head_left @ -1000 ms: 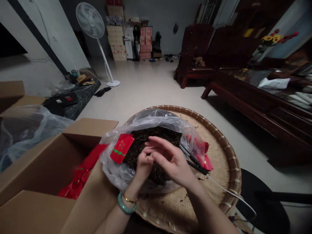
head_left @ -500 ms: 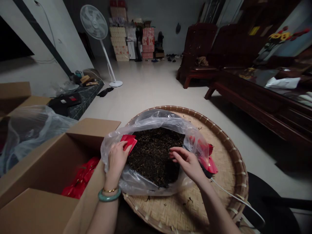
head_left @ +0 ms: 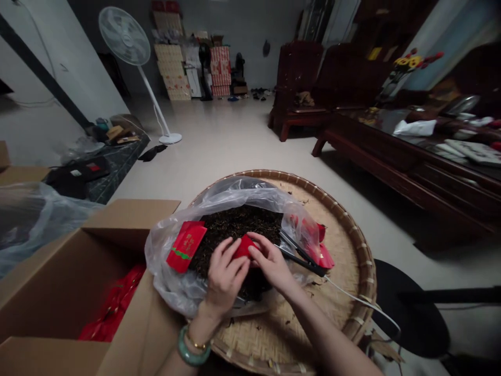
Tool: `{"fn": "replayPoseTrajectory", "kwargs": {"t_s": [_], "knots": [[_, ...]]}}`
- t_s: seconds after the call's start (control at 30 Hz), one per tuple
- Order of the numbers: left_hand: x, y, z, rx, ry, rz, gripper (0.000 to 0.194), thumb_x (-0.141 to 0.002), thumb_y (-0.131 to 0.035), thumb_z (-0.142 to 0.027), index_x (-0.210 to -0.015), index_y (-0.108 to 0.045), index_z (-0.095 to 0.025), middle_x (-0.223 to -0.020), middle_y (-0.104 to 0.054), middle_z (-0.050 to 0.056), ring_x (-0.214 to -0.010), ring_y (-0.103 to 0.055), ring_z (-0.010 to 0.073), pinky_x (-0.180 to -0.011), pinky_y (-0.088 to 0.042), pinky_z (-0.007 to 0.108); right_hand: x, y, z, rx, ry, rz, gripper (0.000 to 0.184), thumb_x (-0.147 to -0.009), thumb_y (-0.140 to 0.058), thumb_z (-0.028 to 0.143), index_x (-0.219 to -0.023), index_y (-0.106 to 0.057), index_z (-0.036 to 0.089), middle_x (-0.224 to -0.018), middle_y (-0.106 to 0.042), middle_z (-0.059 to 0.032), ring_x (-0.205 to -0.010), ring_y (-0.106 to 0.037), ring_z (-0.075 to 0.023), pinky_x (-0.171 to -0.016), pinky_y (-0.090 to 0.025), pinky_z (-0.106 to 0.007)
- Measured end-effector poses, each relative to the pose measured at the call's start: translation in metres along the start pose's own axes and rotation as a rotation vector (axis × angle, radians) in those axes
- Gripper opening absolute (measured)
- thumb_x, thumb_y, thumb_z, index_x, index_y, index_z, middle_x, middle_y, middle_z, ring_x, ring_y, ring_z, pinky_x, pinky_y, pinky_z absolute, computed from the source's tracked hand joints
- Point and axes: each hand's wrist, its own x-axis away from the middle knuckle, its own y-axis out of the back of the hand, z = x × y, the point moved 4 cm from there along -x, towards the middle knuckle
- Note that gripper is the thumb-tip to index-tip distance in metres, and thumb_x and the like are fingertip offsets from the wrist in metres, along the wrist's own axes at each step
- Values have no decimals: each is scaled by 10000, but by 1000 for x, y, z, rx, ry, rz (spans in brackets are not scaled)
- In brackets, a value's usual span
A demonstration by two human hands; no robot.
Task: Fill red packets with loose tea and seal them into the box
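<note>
A clear plastic bag [head_left: 164,245] full of dark loose tea leaves [head_left: 235,224] lies on a round woven bamboo tray [head_left: 352,250]. Over the tea, my left hand [head_left: 225,277] and my right hand [head_left: 270,263] meet and together pinch a small red packet [head_left: 242,246]. Both hands have their fingers closed on it. Several more red packets [head_left: 186,245] rest against the bag's left edge. Others show through the plastic at the bag's right side [head_left: 317,245]. My left wrist wears a green bangle [head_left: 188,352].
An open cardboard box [head_left: 78,271] with red packets inside [head_left: 109,308] stands left of the tray. A black tool with a white cord [head_left: 301,256] lies at the bag's right. A dark wooden table [head_left: 410,156], chairs, a standing fan [head_left: 129,47] and stacked boxes are farther off.
Half a second ago my left hand was at the red packets on the bag's left edge and my right hand was apart. Now both hands have met over the tea, holding one red packet.
</note>
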Motion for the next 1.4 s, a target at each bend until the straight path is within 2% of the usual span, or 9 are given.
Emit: {"fn": "replayPoseTrajectory", "kwargs": {"t_s": [0.07,0.17,0.27,0.53,0.7,0.93,1.1,1.23,1.4], "knots": [[7,-12,-4,143,126,49,193,-807,-625,-228,-991,-677,-197,-1208,-637,110,-1139,-569,249,-960,-479,419,0,4,2,104,100,-47,325,-786,-592,324,-1094,-606,220,-1026,-678,-61,-928,-640,-198,-827,-529,-352],[14,-20,14,298,530,170,417,-800,-619,-295,-1203,-577,-195,-1148,-676,103,-1007,-657,233,-876,-533,373,2,13,3,222,166,-48,316,-805,-534,240,-1113,-603,216,-992,-694,-56,-886,-655,-194,-804,-530,-337],[17,-23,27,450,765,333,237,-758,-633,-319,-940,-707,-186,-878,-754,58,-769,-710,220,-703,-570,304,5,19,6,434,274,-85,314,-825,-525,217,-1128,-608,205,-1024,-691,-76,-901,-655,-207,-810,-527,-352],[21,-26,24,749,1039,183,270,-635,-714,-348,-793,-703,-130,-727,-749,61,-654,-696,202,-612,-556,264,22,8,15,928,699,-160,419,-915,-441,168,-1331,-474,206,-1182,-616,-129,-1071,-581,-222,-908,-498,-379],[22,-29,23,770,1020,196,276,-645,-702,-344,-809,-697,-122,-731,-746,63,-660,-691,198,-617,-555,267,23,7,19,880,721,-164,304,-910,-467,166,-1187,-587,203,-1114,-648,-118,-1010,-602,-212,-872,-506,-365],[22,-21,23,468,780,205,187,-730,-638,-311,-819,-728,-172,-788,-748,45,-690,-679,187,-657,-537,268,10,22,21,743,404,-191,45,-806,-645,239,-824,-632,199,-811,-641,-31,-750,-602,-176,-648,-496,-290],[24,-21,32,407,790,163,203,-719,-645,-330,-823,-720,-173,-792,-749,48,-690,-682,192,-656,-538,274,17,22,33,1029,653,-183,129,-875,-531,187,-803,-636,169,-800,-581,-78,-758,-529,-194,-652,-459,-314],[23,-25,40,536,913,125,231,-660,-674,-344,-783,-697,-150,-724,-745,47,-649,-689,198,-607,-550,269,26,12,36,1045,881,-19,194,-911,-434,118,-910,-622,168,-826,-629,-85,-727,-508,-176,-635,-450,-294],[18,-23,30,487,854,149,167,-635,-702,-321,-697,-720,-166,-683,-736,37,-633,-677,192,-624,-541,266,21,15,34,961,784,-20,126,-898,-508,209,-858,-624,179,-771,-639,-71,-728,-529,-182,-642,-465,-301]]}}
